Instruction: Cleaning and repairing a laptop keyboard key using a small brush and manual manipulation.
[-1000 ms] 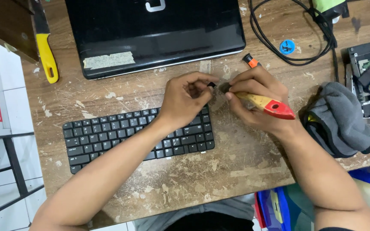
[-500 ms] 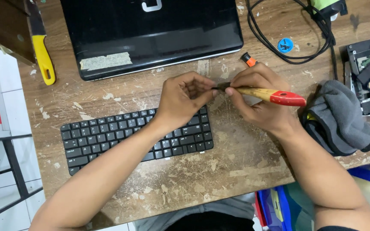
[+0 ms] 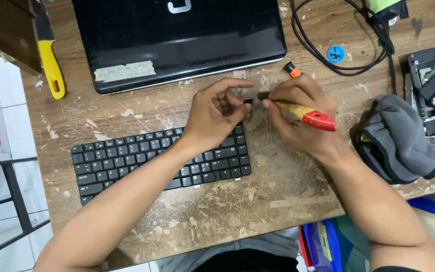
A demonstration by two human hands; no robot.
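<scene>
Holding a screwdriver [image 3: 303, 113] in the right hand [image 3: 303, 118], wood-colour handle w/ red butt cap. Long axis runs near horizontal across the desk, slight tilt: red end lower-right, tip end upper-left, pointing at the left hand [image 3: 217, 118]. Shaft mostly hidden by fingers; only a short dark bit shows at the tip. Right fingers curled and pressed together round the handle, thumb on top near the front end.

Left hand sits over the top-right corner of the keyboard [image 3: 152, 161], wrist across the keys. Thumb + index pinch a small dark part [image 3: 249, 101] right at the screwdriver tip; too small to tell what it is. Other left fingers bent, loosely together.

Both hands meet just below the front edge of the closed black laptop [image 3: 177, 45], on the worn wooden desk [image 3: 258, 201].

Around:
- small orange/black item [image 3: 291, 69] just above right hand, apart from it
- grey cloth [image 3: 399, 138] to the right, near the right wrist
- black cable [image 3: 338, 45] looped upper right, blue round disc [image 3: 335, 53] inside loop
- yellow-handled tool [image 3: 51, 65] far left, well apart
- loose electronic module [image 3: 434, 90] at right edge
</scene>
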